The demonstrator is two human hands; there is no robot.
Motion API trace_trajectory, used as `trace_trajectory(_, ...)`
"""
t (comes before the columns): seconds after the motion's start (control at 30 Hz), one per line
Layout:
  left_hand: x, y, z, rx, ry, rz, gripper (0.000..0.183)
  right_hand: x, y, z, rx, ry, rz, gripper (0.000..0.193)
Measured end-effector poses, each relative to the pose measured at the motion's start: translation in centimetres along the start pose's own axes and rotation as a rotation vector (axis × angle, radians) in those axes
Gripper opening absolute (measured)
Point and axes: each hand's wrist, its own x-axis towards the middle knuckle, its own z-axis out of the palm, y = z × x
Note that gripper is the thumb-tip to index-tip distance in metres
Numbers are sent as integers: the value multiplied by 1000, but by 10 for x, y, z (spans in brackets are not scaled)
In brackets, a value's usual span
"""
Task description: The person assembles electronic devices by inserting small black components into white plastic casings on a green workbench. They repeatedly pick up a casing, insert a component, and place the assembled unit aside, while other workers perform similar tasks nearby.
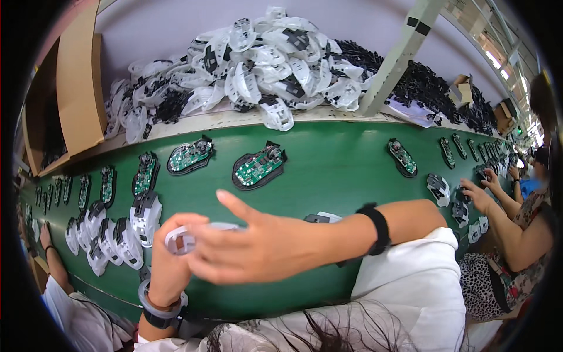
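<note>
A white and grey computer mouse shell is held at the lower middle left. My left hand closes around it from the left, partly hidden behind my right hand. Reaching across from the right, my right hand lays its fingers over the shell, its thumb raised and apart; the fingers are slightly blurred. Beyond the hands, a black mouse base with a green circuit board lies on the green work surface. White mouse shells stand clustered left of my left hand. Another shell is partly covered by my right forearm.
White shells are heaped in a pile on the shelf behind, with small black parts right of a post. Several circuit-board bases line the belt. A cardboard box stands at left. Co-workers' hands work at right and left.
</note>
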Motion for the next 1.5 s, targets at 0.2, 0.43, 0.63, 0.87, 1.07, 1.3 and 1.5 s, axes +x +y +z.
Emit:
trace_trajectory(0.2, -30, -5, -50, -553, -55, -214, 58, -116, 133, -100, -344, 329, 778, 20)
trace_trajectory(0.43, -3, -16, -1, -1087, -570, -290, 86, -349, 286, -64, -288, -175, 1348, 28)
trace_trajectory(0.63, -23, -13, -4, -880, -343, -301, 84, -306, 253, -74, -242, -92, 1511, 26)
trace_trajectory(0.87, -35, 13, -8, -571, -109, -79, 78, -318, 255, -82, -477, 62, 1361, 24)
trace_trajectory(1.07, -29, 8, -23, -523, -118, -225, 67, -315, 227, -112, -124, 310, 1534, 13)
trace_trajectory(1.3, -12, -8, -13, -556, -283, -298, 56, -116, 115, -88, -123, 497, 1034, 29)
trace_trajectory(1.5, -6, -2, 4, -41, -284, 127, 58, 18, 36, -38, 528, 114, 18, 19)
